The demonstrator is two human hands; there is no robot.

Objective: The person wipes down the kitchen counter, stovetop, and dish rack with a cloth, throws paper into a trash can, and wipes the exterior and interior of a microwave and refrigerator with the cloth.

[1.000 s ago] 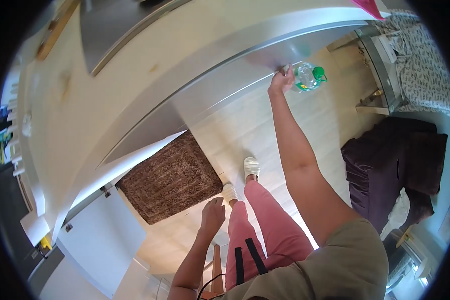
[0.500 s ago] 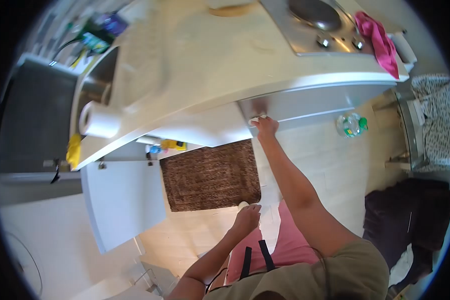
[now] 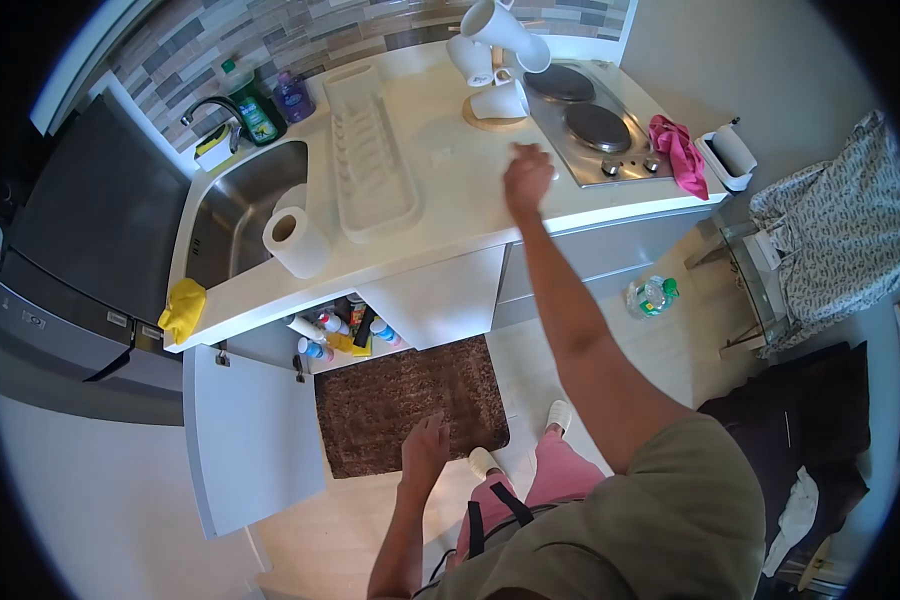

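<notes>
My right hand (image 3: 528, 182) is over the beige countertop (image 3: 450, 190), just left of the steel hob (image 3: 595, 125). Its fingers are closed; a bit of white paper towel (image 3: 555, 173) shows at their right side, most of it hidden. Lower down, my left hand (image 3: 426, 450) hangs above the brown mat (image 3: 400, 400), fingers loosely extended and nothing visible in them. Nearest to my right hand, a tilted white mug (image 3: 500, 100) hangs on a mug stand with other white mugs.
A paper roll (image 3: 296, 243) stands by the sink (image 3: 245, 215), with a drying rack (image 3: 373, 165) beside it. The cabinet door (image 3: 255, 435) hangs open on the left, bottles inside. A plastic bottle (image 3: 652, 297) stands on the floor. Pink cloth (image 3: 677, 155) lies beside the hob.
My right hand has risen from the drawer front to above the countertop, with the white paper towel. My left hand has moved left over the mat. The view has tilted up, showing the mugs.
</notes>
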